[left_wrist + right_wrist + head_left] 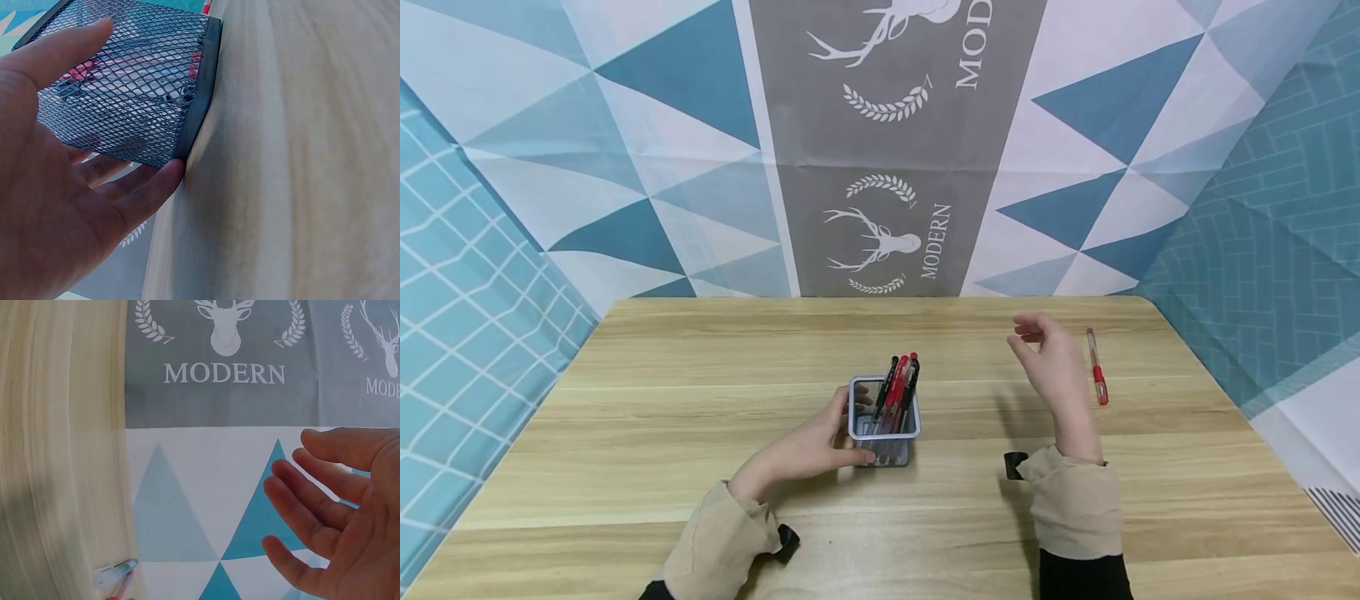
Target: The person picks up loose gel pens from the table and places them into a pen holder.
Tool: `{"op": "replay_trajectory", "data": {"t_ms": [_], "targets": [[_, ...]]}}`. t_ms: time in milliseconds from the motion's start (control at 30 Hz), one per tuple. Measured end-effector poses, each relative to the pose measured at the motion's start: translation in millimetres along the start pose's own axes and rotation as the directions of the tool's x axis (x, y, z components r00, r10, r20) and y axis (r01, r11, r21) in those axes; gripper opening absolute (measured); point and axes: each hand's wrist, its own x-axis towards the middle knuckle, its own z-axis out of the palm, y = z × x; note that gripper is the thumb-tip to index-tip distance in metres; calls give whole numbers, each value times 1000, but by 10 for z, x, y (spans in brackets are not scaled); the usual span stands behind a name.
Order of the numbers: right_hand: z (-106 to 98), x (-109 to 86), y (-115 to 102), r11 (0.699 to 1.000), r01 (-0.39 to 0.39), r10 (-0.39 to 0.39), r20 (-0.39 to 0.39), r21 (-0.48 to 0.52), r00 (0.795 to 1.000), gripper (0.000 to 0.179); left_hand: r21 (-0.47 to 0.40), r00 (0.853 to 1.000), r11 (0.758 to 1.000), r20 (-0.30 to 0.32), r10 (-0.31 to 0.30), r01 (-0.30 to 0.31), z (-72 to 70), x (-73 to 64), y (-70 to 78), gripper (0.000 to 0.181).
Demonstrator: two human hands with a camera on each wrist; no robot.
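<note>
A square wire-mesh pen holder (883,450) stands upright on the table, with several black and red pens (898,392) leaning to its right side. My left hand (812,442) grips the holder from its left, thumb across the near face and fingers round the far side. In the left wrist view the thumb lies over the mesh (134,81), and one fingertip is at the holder's dark bottom edge (199,106). My right hand (1051,362) is raised above the right part of the table, fingers loosely bent and holding nothing. Just right of it lies a red pen (1097,371).
The wood-grain table (700,358) reaches back to a hanging cloth (887,150) with deer prints and blue triangles. Blue patterned cloth (467,333) also hangs along the left side, and more hangs on the right.
</note>
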Motion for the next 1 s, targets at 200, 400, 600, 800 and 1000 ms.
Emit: {"op": "replay_trajectory", "data": {"t_ms": [200,400,600,800,1000], "targets": [[-26,-1,75,999,-43,43,4,-16,999,34,1,1000,1000,-1,6,-6,0,-4,-1,87],[-86,-11,170,994,-96,96,-3,-57,995,36,4,1000,1000,-1,5,-5,0,-6,13,89],[-116,-10,244,990,-125,127,23,-59,992,38,23,1000,1000,-12,-2,2,3,-7,12,88],[-121,2,294,985,-161,163,34,-61,986,38,31,1000,1000,-18,-1,1,3,-1,5,88],[-97,24,332,976,-192,191,-19,-104,981,33,21,1000,1000,-12,15,-15,-1,0,13,88]]}}
